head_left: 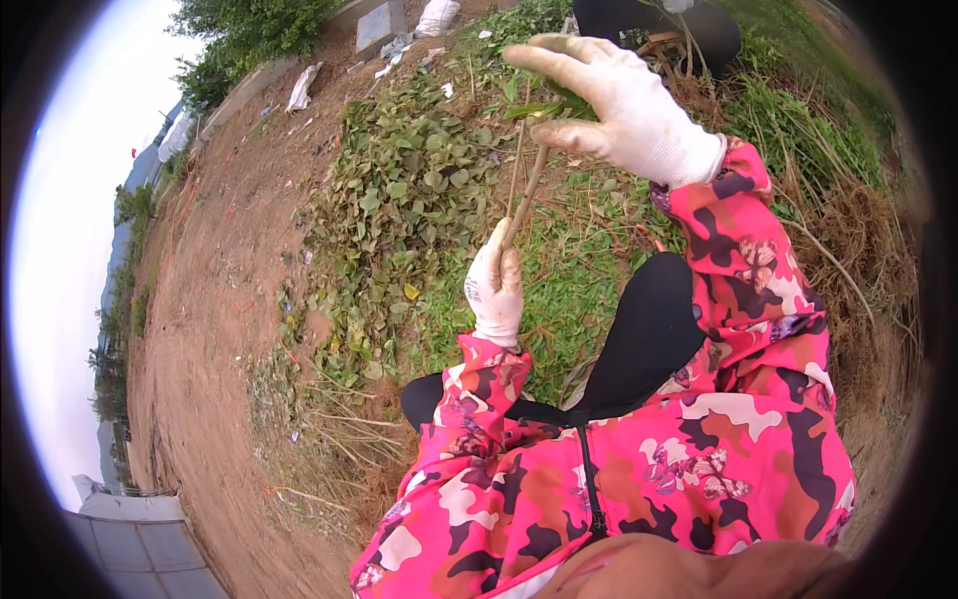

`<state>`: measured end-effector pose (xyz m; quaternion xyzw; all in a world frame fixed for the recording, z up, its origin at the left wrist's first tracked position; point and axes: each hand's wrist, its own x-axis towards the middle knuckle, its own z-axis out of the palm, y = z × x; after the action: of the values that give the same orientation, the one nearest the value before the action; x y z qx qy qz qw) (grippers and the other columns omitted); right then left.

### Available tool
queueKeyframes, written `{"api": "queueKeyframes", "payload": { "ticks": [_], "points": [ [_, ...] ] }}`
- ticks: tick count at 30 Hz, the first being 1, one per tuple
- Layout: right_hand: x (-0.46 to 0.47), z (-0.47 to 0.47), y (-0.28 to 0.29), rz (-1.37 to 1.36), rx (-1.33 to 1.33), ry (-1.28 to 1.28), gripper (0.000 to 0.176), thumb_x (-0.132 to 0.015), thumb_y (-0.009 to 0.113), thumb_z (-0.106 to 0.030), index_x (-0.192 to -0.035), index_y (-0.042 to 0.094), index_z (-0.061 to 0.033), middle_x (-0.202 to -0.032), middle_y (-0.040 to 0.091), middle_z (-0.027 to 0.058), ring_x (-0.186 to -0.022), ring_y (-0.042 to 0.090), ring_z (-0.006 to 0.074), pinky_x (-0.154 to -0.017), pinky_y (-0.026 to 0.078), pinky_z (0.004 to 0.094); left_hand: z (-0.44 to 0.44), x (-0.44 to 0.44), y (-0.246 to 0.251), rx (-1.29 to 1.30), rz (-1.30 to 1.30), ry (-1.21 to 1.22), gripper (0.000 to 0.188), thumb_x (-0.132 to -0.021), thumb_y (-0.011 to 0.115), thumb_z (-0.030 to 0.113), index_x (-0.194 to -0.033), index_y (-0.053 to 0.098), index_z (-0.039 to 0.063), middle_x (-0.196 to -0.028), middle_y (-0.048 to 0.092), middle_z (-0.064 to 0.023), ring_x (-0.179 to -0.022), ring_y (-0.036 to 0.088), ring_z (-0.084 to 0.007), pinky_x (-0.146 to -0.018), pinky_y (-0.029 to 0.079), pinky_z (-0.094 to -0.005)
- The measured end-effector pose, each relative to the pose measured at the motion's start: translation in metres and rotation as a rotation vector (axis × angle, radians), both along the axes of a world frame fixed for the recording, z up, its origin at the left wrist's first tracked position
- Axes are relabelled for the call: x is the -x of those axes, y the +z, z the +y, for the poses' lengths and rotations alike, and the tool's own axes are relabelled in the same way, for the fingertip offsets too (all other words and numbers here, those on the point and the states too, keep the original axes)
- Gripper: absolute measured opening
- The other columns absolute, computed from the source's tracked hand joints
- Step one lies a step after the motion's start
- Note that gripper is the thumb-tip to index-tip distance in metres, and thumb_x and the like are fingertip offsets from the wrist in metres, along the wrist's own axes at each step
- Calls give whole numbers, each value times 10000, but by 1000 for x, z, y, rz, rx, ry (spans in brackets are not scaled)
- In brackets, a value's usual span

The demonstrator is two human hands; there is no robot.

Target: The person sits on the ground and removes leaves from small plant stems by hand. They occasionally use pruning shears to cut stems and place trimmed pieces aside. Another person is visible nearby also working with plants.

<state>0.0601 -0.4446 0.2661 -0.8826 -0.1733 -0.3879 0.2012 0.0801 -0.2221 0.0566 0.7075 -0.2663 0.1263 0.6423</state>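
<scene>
My left hand [497, 288], in a white knitted glove with a coated palm, is closed around the lower part of a woody plant stem [530, 191]. A thinner stem [518, 157] rises beside it from the same hand. Above, my gloved right hand [617, 108] is spread around the stem's upper end, thumb apart from the fingers. Green leaves [572, 103] show in the gap between thumb and fingers. The thumb appears to touch the stem or pass in front of it. Part of the leaves is hidden behind the right hand.
Wilting cut leaves [397, 187] lie heaped beyond my left hand. Green leaf litter [569, 262] covers the ground by my bent knee [647, 322]. Rooted plants [846, 247] are piled at right; pulled stems [352, 427] lie at lower left. Another person's dark-clothed leg [703, 34] is at top right.
</scene>
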Motion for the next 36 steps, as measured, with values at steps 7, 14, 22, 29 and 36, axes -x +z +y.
{"api": "queueKeyframes", "payload": {
  "ticks": [7, 14, 22, 29, 36],
  "points": [
    [2, -19, 7, 850, -413, 353, 283, -860, 695, -253, -1012, 651, -19, -757, 631, 41, -674, 594, 102, -599, 452, 286, 23, -9, -6, 59, 246, -300, 379, -968, 559, 207, -1284, 557, -1, -1158, 639, -81, -1053, 578, -153, -928, 430, -281],
    [7, -60, 13, 348, 437, -11, 191, -860, 675, -218, -952, 635, -56, -733, 628, 118, -678, 618, 255, -635, 477, 338, 18, -2, -10, -10, 174, -255, 350, -963, 564, 171, -1271, 570, 4, -1079, 634, -24, -949, 559, -102, -877, 436, -254],
    [-4, -28, 6, 213, 66, 30, 413, -833, 684, -353, -1191, 620, -157, -1077, 656, 127, -1030, 596, 320, -887, 472, 388, 24, -5, -16, -5, 165, -138, 372, -975, 553, 187, -1300, 548, 8, -1088, 632, -29, -934, 556, -104, -861, 443, -262],
    [-35, -20, -18, 411, -592, 222, 180, -903, 629, -199, -935, 692, -33, -784, 669, 23, -731, 618, 136, -695, 494, 299, 15, -3, 9, -122, 85, -27, 334, -964, 558, 162, -1257, 580, 4, -1093, 658, -95, -943, 615, -168, -841, 472, -289],
    [-11, -38, 19, 670, -163, 187, 503, -964, 525, -438, -1313, 535, -76, -1166, 618, 38, -1104, 536, 125, -959, 406, 300, 19, 0, -4, -225, -117, 62, 326, -928, 578, 132, -1242, 600, 46, -1021, 678, -139, -871, 657, -256, -792, 507, -329]
  ]
}}
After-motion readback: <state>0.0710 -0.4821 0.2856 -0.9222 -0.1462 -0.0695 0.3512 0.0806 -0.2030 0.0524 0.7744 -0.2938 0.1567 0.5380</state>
